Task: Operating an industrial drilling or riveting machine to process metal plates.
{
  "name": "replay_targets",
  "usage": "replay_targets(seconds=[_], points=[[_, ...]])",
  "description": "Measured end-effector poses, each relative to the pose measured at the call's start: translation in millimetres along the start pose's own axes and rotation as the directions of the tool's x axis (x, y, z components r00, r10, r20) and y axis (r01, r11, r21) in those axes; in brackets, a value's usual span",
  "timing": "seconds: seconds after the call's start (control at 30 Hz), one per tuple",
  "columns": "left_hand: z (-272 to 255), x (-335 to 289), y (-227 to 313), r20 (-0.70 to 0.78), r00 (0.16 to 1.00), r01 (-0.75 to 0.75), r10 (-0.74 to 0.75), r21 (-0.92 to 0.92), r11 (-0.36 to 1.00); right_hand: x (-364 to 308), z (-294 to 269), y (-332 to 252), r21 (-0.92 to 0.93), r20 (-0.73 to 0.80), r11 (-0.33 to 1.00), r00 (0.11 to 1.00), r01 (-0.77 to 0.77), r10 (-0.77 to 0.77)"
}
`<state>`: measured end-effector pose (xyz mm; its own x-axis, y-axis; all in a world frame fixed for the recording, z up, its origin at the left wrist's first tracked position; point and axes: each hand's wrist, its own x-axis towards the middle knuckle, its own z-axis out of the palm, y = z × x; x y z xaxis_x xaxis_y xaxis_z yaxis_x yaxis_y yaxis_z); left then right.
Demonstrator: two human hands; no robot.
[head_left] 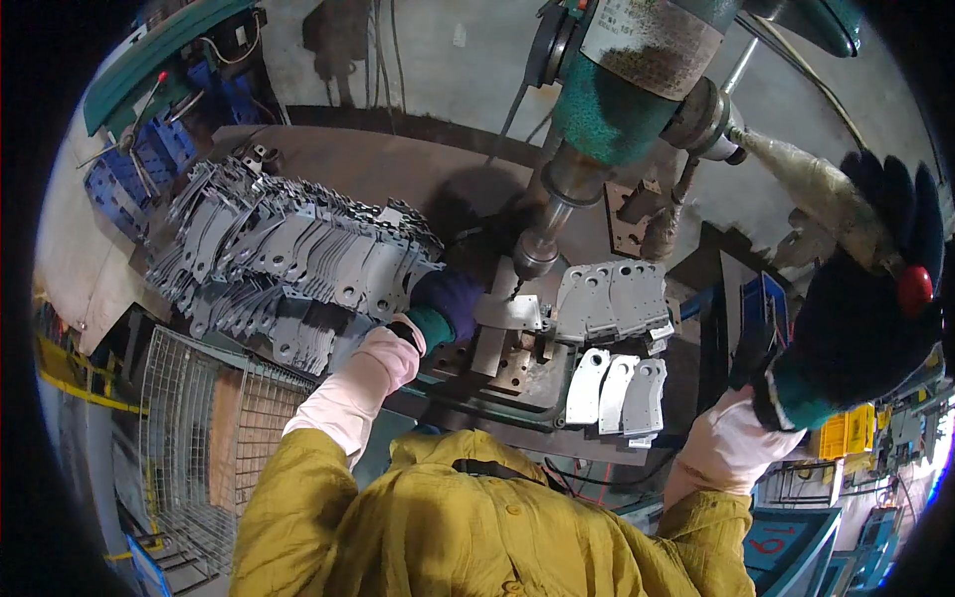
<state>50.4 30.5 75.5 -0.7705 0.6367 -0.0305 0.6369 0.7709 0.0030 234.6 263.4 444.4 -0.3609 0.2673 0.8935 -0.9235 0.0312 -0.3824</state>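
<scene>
My left hand (446,303), in a dark glove with a green cuff, is closed on the left end of a flat metal plate (510,313). That plate lies on a metal fixture (517,363), beneath the drill bit and chuck (537,254) of a green drill press (612,109). At the far right my right hand (846,298), also dark-gloved, is raised against the press's wrapped feed lever (821,189). Its fingers stretch upward past the lever, and a red knob (914,292) shows in front of the glove. How firmly it bears on the lever cannot be seen.
A large heap of similar grey plates (298,259) covers the bench's left side. Right of the fixture lie stacked plates (612,298) and several more in a nearer row (617,391). A wire basket (189,428) stands lower left, a yellow bin (846,433) lower right.
</scene>
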Motion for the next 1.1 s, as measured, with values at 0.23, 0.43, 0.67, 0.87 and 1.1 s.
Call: replay_targets(seconds=[0.23, 0.43, 0.67, 0.87, 1.1], points=[[-8, -11, 1, -0.069, 0.997, -0.022, 0.026, 0.06, 0.998, 7, -10, -2, -0.78, 0.155, 0.58, 0.97, 0.236, -0.186], [4, -6, 4, -0.171, 0.985, -0.013, 0.031, 0.102, 0.995, -36, -6, 1, -0.867, 0.289, -0.484, 0.909, 0.116, -0.3], [18, -6, -4, -0.391, 0.912, -0.014, 0.125, 0.275, 0.961, -54, -22, 9, -0.808, 0.332, -0.577, 0.902, 0.121, -0.277], [13, 1, -9, -0.254, 0.96, -0.087, 0.116, 0.125, 0.988, -57, -25, 15, -0.66, 0.468, -0.741, 0.839, 0.123, -0.278], [16, 0, -9, -0.263, 0.957, -0.086, 0.119, 0.134, 0.987, -55, -35, 4, -0.442, 0.599, -0.891, 0.774, 0.102, -0.208]])
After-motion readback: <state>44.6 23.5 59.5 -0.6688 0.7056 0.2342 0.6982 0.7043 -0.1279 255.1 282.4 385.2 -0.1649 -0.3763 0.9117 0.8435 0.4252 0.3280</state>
